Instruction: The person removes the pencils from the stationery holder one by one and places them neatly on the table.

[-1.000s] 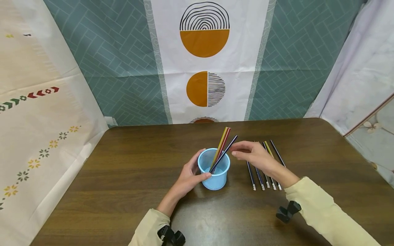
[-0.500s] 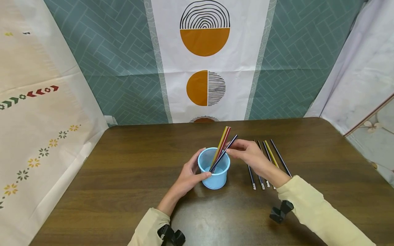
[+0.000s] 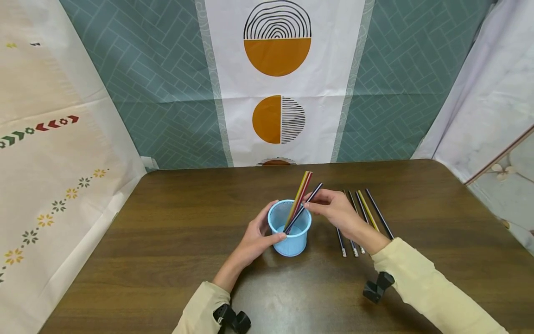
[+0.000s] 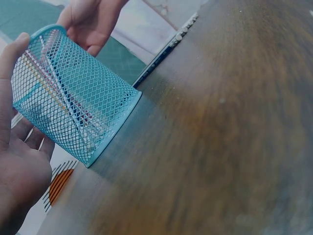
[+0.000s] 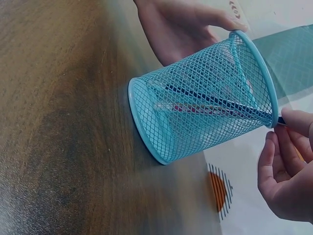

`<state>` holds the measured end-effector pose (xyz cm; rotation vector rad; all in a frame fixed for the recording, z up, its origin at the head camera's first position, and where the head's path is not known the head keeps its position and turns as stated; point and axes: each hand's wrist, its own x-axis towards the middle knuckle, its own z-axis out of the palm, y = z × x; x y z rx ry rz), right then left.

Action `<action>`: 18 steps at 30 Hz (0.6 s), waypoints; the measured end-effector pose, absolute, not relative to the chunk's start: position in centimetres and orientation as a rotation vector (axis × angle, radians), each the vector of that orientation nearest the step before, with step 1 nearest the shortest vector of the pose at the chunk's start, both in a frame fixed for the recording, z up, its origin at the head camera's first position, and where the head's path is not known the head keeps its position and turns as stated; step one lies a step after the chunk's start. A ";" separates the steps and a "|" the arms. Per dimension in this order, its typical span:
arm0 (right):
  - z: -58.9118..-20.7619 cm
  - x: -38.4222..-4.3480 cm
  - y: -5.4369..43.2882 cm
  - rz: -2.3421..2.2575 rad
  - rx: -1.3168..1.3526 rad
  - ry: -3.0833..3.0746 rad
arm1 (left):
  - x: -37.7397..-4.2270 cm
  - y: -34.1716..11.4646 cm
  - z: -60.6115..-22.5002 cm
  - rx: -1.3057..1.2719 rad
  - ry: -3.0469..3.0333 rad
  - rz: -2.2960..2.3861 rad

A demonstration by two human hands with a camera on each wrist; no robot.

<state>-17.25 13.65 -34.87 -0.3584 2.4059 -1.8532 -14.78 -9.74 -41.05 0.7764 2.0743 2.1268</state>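
A light blue mesh pencil cup (image 3: pixel 290 246) stands upright on the table, gripped round its left side by my left hand (image 3: pixel 256 239), thumb at the near rim. Several pencils lean inside it, among them yellow and red pencils (image 3: pixel 303 184) and a dark pencil (image 3: pixel 315 190). At the cup's right rim my right hand (image 3: pixel 337 212) pinches the dark pencil between thumb and fingertips. The right wrist view shows this dark pencil (image 5: pixel 215 101) slanting through the mesh, its eraser end down in the cup. My right palm partly hides the pencils on the table.
Right of the cup, several pencils lie side by side on the brown table (image 3: pixel 175 241), including a yellow pencil (image 3: pixel 368 209) and a dark pencil (image 3: pixel 378 212). My right forearm passes over their near ends. A patterned cloth (image 3: pixel 167 83) hangs behind the table's far edge.
My right hand has moved left from beside the cup to its rim and now pinches the dark pencil. The left hand and the cup stay where they were.
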 end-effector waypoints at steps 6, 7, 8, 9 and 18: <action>-35.0 -17.2 13.5 -1.858 -0.349 2.418 | -14.7 -9.7 -40.9 0.766 2.069 2.122; -35.0 -17.2 13.5 -1.863 -0.352 2.417 | -14.7 -9.7 -40.9 0.764 2.068 2.121; -35.0 -17.1 13.5 -1.867 -0.355 2.418 | -14.7 -9.7 -40.9 0.763 2.068 2.120; -35.0 -17.1 13.5 -1.868 -0.358 2.423 | -14.7 -9.7 -40.9 0.763 2.067 2.120; -35.0 -16.9 13.7 -1.824 -0.419 2.509 | -14.6 -9.7 -40.8 0.767 2.070 2.133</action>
